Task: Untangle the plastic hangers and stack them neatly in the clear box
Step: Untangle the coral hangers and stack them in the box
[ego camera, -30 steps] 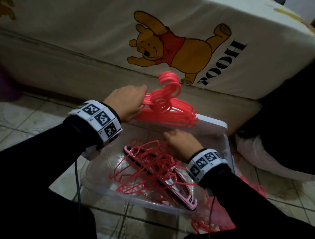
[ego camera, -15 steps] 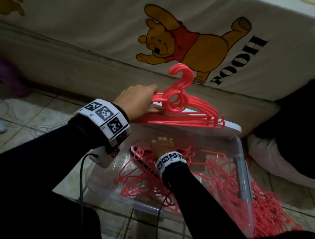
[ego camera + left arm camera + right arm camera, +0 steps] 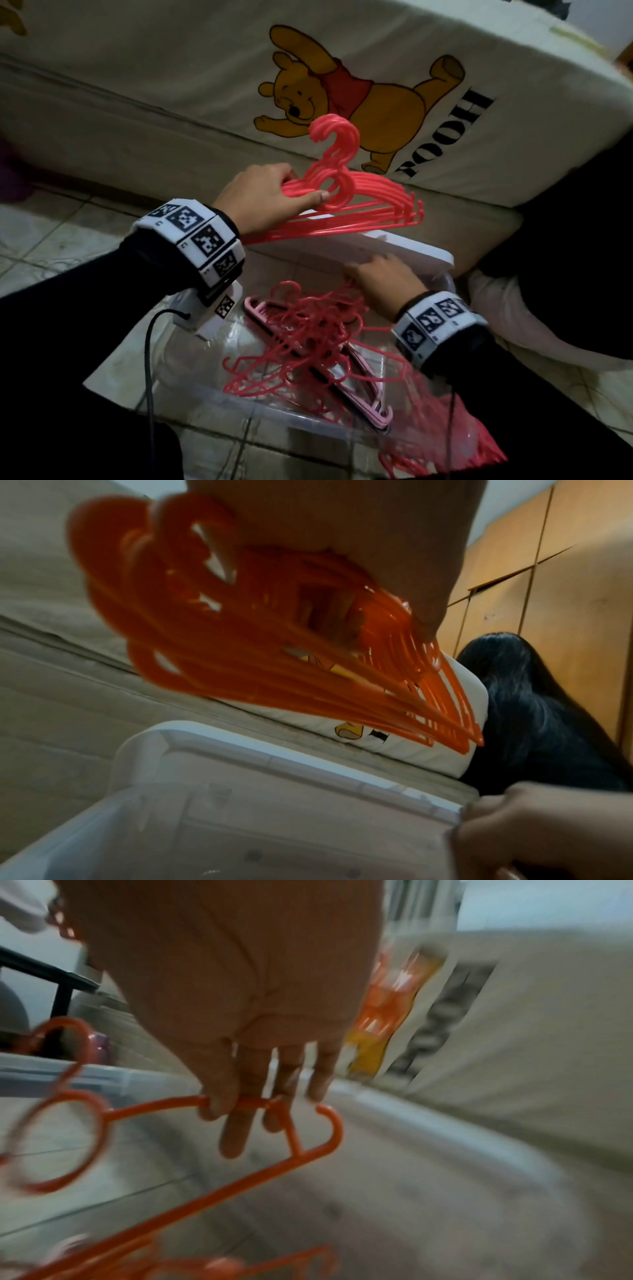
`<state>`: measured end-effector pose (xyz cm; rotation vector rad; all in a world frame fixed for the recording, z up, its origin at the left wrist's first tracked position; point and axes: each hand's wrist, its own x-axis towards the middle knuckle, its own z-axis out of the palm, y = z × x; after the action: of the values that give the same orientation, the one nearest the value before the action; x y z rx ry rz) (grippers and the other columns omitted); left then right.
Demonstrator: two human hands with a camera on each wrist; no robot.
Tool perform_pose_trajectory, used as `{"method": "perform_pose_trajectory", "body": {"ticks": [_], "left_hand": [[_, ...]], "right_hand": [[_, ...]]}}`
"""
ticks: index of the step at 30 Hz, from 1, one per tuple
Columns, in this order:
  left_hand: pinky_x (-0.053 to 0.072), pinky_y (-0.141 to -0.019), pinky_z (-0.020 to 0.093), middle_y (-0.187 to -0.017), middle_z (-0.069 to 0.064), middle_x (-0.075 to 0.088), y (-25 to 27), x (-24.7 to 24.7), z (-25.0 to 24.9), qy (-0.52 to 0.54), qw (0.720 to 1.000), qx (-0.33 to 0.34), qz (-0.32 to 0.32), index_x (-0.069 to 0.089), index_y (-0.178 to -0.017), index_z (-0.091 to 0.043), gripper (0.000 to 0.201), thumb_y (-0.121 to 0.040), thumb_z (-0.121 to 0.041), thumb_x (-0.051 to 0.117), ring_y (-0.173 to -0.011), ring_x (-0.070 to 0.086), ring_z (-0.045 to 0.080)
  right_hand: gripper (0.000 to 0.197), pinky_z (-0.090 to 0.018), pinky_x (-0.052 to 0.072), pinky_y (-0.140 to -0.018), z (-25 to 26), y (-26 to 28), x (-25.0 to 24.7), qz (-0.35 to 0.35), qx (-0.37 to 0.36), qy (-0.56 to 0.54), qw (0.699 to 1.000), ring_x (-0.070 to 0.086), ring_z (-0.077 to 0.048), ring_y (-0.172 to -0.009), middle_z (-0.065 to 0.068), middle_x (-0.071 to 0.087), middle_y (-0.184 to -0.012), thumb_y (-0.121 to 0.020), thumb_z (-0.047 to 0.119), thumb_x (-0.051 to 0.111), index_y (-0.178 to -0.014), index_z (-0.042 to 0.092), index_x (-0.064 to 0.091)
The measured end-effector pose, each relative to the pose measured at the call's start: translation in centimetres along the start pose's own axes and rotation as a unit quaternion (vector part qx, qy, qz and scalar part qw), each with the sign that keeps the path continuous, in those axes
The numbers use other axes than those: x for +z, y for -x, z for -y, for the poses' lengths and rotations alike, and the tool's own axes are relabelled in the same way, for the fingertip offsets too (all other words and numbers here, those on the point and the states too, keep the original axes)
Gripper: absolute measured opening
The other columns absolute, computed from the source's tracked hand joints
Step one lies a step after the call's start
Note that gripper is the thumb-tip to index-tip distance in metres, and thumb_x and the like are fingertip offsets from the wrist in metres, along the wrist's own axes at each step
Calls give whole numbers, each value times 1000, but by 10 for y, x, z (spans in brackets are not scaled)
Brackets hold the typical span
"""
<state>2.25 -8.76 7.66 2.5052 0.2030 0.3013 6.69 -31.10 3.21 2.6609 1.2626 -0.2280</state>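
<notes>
My left hand grips a neat bundle of several red hangers near their hooks, held above the white lid at the far side of the clear box. The same bundle fills the left wrist view under my palm. My right hand is inside the box over a tangled pile of red hangers. In the right wrist view its fingers pinch the shoulder of one red hanger. A pink hanger lies under the tangle.
A mattress with a cartoon bear print stands just behind the box. More red hangers lie on the tiled floor at the lower right. Dark clothing sits to the right. A black cable hangs from my left wrist.
My right hand has moved from the left middle of the box to the far right side and taken hold of a hanger. The left hand keeps its bundle, raised slightly.
</notes>
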Motion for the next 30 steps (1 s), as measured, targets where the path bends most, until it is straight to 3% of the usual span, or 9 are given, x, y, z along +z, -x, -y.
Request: {"method": "perform_pose_trajectory", "body": {"ticks": [4,7,10,13,15,20,25,28,30], "left_hand": [[46,-66,32,-74,-11,60,1,0,-5,3,1000,4,-6,54,-80,-31,56,-65,-85,47,-73,59,14],[47,-65,32,-76,-9,62,5,0,-8,-15,1000,3,8,52,-80,-31,65,-54,-90,40,-72,59,15],[52,-74,37,-84,-4,66,8,5,-11,-33,999,7,30,53,-86,-30,74,-51,-93,37,-77,62,18],[50,-82,42,-85,-6,66,13,11,-17,-33,999,7,37,52,-87,-32,79,-50,-99,32,-80,62,19],[51,-78,39,-83,-7,65,16,14,-21,-9,999,15,49,52,-86,-32,76,-53,-98,33,-76,62,15],[31,-67,31,-75,-9,63,18,21,-26,-28,999,21,39,53,-80,-29,79,-58,-97,19,-73,58,11],[35,-59,24,-69,-9,63,19,21,-27,23,999,12,43,54,-76,-29,71,-57,-93,30,-68,59,7],[35,-60,20,-75,-13,64,20,18,-28,-3,998,15,54,57,-83,-30,64,-60,-89,46,-71,59,3],[38,-63,24,-79,-13,64,20,16,-29,-15,998,16,56,57,-86,-30,56,-65,-82,53,-74,60,6]], "right_hand": [[15,-32,43,-78,-26,35,-22,2,24,-91,996,60,-28,-99,-8,62,-103,-91,21,54,-104,23,60],[16,-35,45,-80,-42,55,-32,-92,43,-165,981,60,-28,-93,-6,60,-94,-83,10,62,-95,18,69],[15,-36,46,-74,-54,66,-39,-205,59,-183,960,61,-26,-82,0,60,-79,-77,4,68,-87,15,72],[12,-41,49,-71,-56,65,-42,-272,62,-188,942,61,-26,-74,-4,64,-77,-78,6,71,-86,13,73],[10,-41,50,-70,-56,63,-42,-299,56,-189,934,62,-28,-72,-7,65,-79,-79,6,70,-87,12,73],[11,-41,49,-71,-58,60,-39,-327,73,-175,926,62,-30,-75,-8,63,-81,-81,9,68,-90,14,73],[11,-41,50,-70,-54,54,-35,-336,89,-173,921,62,-29,-76,-8,64,-84,-83,8,64,-90,12,71],[11,-39,49,-70,-52,51,-35,-352,90,-171,916,61,-30,-76,-9,63,-84,-81,6,63,-89,10,69],[8,-40,48,-71,-51,49,-35,-358,98,-178,911,60,-30,-77,-10,61,-86,-82,6,63,-89,7,66]]}}
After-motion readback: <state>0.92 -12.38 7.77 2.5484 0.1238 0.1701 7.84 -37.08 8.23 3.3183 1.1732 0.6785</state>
